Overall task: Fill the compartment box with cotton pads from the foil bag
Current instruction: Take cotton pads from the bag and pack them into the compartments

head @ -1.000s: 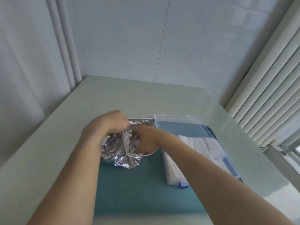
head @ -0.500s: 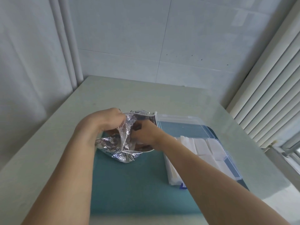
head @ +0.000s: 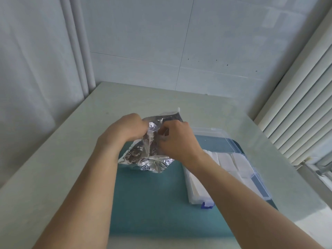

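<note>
Left hand (head: 128,129): clenched on the near-left lip of the foil bag's mouth, fingers curled tight round the crinkled edge, forearm coming in from the lower left.
Foil bag (head: 143,159): silver and crumpled, held up between both hands, mouth pulled open; its lower end sits over the far-left part of the teal mat.
Right hand (head: 177,139): right at the bag's mouth, fingers curled in at the opening; whether they pinch a pad or just the foil, I cannot tell.
Teal mat (head: 154,203): lying flat on the pale surface (head: 45,168), under bag and box.
Compartment box (head: 258,178): clear plastic, lid open toward the far side, on the mat's right part, just beside the right forearm.
Cotton pads (head: 239,163): white, stacked inside the box's compartments.
Blue latch (head: 206,205): on the box's near edge.
</note>
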Demonstrator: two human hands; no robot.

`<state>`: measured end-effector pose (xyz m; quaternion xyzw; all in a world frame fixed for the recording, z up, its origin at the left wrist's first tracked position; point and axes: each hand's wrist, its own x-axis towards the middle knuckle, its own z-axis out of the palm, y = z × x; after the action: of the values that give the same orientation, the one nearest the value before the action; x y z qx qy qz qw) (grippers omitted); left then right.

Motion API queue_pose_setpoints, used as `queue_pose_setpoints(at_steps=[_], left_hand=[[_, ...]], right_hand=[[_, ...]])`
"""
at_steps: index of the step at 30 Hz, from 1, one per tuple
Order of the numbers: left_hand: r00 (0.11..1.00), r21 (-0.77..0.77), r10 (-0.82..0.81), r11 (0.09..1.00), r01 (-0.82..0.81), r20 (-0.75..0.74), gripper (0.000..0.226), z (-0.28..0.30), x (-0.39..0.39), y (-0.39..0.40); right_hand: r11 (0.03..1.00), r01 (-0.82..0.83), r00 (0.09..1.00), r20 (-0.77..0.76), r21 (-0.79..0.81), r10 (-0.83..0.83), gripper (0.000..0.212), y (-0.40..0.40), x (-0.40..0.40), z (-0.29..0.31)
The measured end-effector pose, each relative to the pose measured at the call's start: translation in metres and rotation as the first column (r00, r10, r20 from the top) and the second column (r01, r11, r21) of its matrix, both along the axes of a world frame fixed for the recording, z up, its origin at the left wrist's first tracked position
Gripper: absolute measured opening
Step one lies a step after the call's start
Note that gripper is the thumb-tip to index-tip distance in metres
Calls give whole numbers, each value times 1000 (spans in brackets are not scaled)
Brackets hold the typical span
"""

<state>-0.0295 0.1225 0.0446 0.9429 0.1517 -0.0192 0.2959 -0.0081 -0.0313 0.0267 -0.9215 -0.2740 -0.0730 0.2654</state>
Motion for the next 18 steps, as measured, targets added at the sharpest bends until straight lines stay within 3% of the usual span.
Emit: queue_pose_setpoints(at_steps=[3, 7, 13, 15, 18], left_hand=[[979, -68, -88, 992, 102, 184, 40, 9, -3, -15], [979, -48, -110, 992, 120, 169, 39, 10, -5, -27], [989, -67, 71, 996, -63, 127, 39, 7, -4, -25], [986, -74, 98, 993, -89, 132, 39, 9, -3, -25], [987, -72, 109, 992, -101, 117, 39, 11, -4, -24]], right_hand=[[995, -16, 999, 37, -101, 20, 10, -2, 5, 0], [980, -64, 991, 101, -189, 85, 15, -8, 11, 0], [994, -96, 976, 202, 45, 85, 23, -23, 16, -1], [994, -81, 985, 160, 67, 70, 18, -22, 15, 0], [980, -22, 999, -27, 196, 28, 8, -20, 13, 5]])
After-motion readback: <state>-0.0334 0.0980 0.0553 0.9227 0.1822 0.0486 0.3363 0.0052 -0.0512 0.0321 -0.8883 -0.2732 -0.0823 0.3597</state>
